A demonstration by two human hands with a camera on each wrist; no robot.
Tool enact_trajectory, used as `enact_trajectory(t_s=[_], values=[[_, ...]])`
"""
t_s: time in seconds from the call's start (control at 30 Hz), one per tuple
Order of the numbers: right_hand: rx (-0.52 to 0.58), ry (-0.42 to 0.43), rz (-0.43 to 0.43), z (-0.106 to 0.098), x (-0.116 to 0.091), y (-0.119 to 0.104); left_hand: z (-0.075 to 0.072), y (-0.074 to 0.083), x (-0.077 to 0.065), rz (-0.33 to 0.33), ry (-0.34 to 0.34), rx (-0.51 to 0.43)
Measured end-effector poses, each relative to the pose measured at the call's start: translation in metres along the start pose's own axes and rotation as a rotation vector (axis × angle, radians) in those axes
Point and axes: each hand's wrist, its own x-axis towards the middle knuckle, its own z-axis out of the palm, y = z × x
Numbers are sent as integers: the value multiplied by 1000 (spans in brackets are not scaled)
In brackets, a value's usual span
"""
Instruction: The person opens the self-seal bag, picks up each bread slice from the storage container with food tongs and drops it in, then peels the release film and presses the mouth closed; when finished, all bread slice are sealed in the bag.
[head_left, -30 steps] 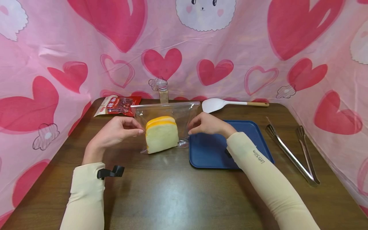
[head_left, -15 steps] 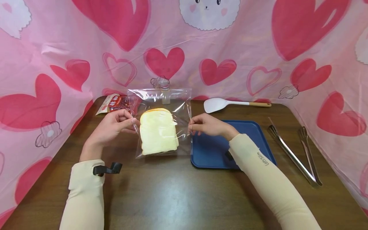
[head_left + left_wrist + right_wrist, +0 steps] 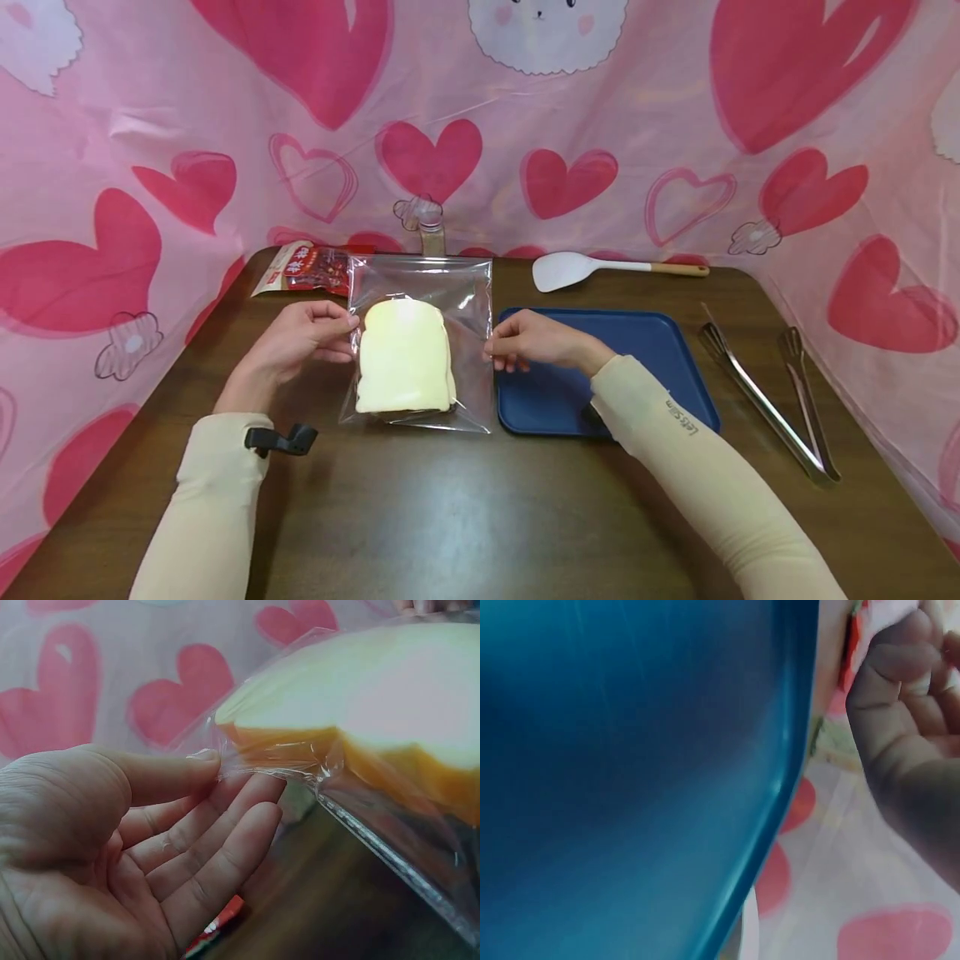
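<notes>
A clear zip bag (image 3: 471, 392) with slices of bread (image 3: 405, 354) inside lies nearly flat at the middle of the table, its zip edge toward the back. My left hand (image 3: 303, 337) pinches the bag's left side between thumb and fingers; the left wrist view shows the thumb on the plastic beside the orange crust (image 3: 300, 739). On the other side my right hand (image 3: 542, 340) pinches the bag's right edge, over the left part of a blue tray (image 3: 645, 350). In the right wrist view the tray (image 3: 660, 780) fills most of the picture, with the right hand (image 3: 911, 727) at the upper right.
Behind the bag stand a red snack packet (image 3: 315, 268) and a small jar (image 3: 432, 237) with a clear lid. A white spatula (image 3: 566, 271) with a wooden handle lies behind the tray. Metal tongs (image 3: 780, 417) lie at the right. A pink heart-patterned cloth (image 3: 555, 117) surrounds the table.
The bag was tilted up, then raised toward upright with the bread facing me. Now it leans back lower and flatter, both hands still pinching its sides. The bread has settled toward its near end.
</notes>
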Motion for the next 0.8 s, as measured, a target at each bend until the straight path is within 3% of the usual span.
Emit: enact_trajectory(t_s=[0.23,0.8], values=[[12,44,99,5,7,4,-3,-7,18,-98,-19,48],[-14,38,294,15,27,8,-3,-16,47,-276,-37,205]])
